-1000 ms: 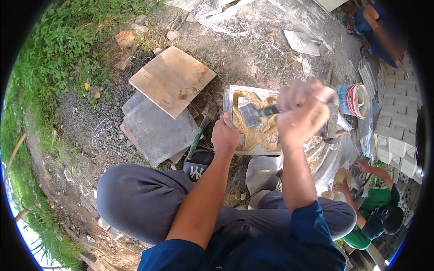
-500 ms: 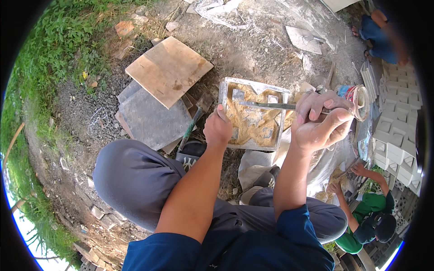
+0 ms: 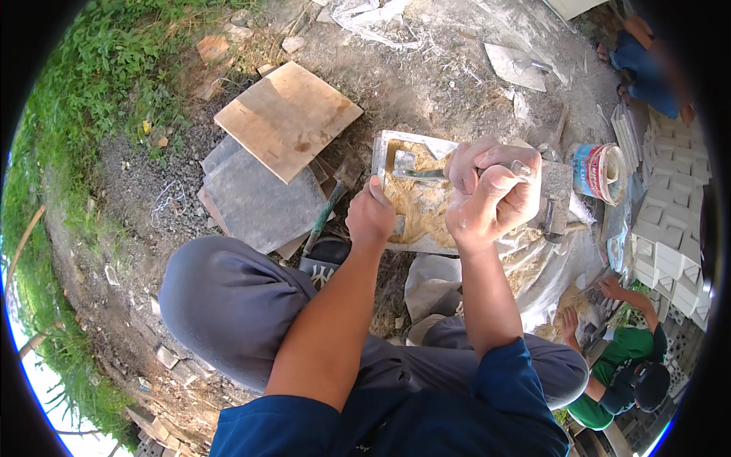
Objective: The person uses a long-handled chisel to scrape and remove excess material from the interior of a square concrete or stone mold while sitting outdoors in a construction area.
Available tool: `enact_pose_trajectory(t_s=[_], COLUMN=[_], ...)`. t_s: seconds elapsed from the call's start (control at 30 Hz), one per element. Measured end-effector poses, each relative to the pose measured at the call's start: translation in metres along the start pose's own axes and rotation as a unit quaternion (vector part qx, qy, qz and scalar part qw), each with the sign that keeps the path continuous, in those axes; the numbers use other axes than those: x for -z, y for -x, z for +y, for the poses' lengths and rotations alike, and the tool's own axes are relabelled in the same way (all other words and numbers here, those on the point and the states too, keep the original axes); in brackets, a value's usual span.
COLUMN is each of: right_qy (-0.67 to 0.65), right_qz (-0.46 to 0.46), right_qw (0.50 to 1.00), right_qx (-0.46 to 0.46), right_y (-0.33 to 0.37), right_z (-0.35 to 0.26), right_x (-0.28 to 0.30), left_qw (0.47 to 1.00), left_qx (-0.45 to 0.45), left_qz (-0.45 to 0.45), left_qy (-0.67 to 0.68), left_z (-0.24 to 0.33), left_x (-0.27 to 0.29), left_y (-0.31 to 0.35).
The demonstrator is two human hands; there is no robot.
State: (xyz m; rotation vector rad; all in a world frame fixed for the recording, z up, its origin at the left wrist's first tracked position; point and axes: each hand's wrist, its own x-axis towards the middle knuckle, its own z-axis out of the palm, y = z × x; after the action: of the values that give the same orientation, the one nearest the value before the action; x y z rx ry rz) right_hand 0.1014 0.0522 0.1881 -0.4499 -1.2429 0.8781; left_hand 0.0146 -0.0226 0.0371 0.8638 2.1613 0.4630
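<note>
A pale rectangular mould (image 3: 417, 247) lies before me, filled with yellowish sandy material around several raised grey blocks. My left hand (image 3: 370, 216) is closed round its left edge, thumb on the rim. My right hand (image 3: 495, 190) is wrapped round a thin, narrow-bladed tool (image 3: 426, 174). Its blade points left over the mould's upper part, near a raised block; I cannot tell whether it touches. The right hand covers the mould's right side. Past that hand sits a grey, dusty block-like piece (image 3: 558, 194).
Left of the mould lie a tan board (image 3: 289, 122), grey sheets (image 3: 263, 198) and a green-handled tool (image 3: 327, 209). A paint can (image 3: 598, 171) stands right, before stacked pale blocks (image 3: 670, 228). A co-worker in green (image 3: 620, 358) works lower right; another person (image 3: 647, 68) is upper right.
My right hand has moved left over the mould, bringing the tool along and uncovering the paint can and the grey piece. My left hand keeps its hold on the mould.
</note>
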Motion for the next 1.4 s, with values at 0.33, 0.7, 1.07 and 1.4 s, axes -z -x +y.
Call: enact_pose_trajectory(t_s=[0.33, 0.7, 1.07, 1.4], right_qy=[-0.063, -0.03, -0.085, -0.074], right_qz=[-0.017, -0.063, -0.065, -0.102], right_qw=[0.997, 0.997, 0.994, 0.989], right_qx=[0.03, -0.026, -0.03, -0.078], right_y=[0.002, -0.002, -0.002, -0.003], right_z=[-0.004, 0.006, -0.005, -0.003], right_x=[-0.003, -0.004, 0.004, 0.008], left_qw=[1.0, 1.0, 1.0, 1.0], left_qx=[-0.004, -0.006, -0.003, -0.005], left_qz=[0.022, 0.014, 0.01, 0.016], left_qy=[0.016, 0.021, 0.023, 0.022], left_z=[-0.005, 0.001, -0.002, 0.0], left_x=[0.002, 0.002, 0.005, 0.003], left_y=[0.002, 0.0, 0.001, 0.0])
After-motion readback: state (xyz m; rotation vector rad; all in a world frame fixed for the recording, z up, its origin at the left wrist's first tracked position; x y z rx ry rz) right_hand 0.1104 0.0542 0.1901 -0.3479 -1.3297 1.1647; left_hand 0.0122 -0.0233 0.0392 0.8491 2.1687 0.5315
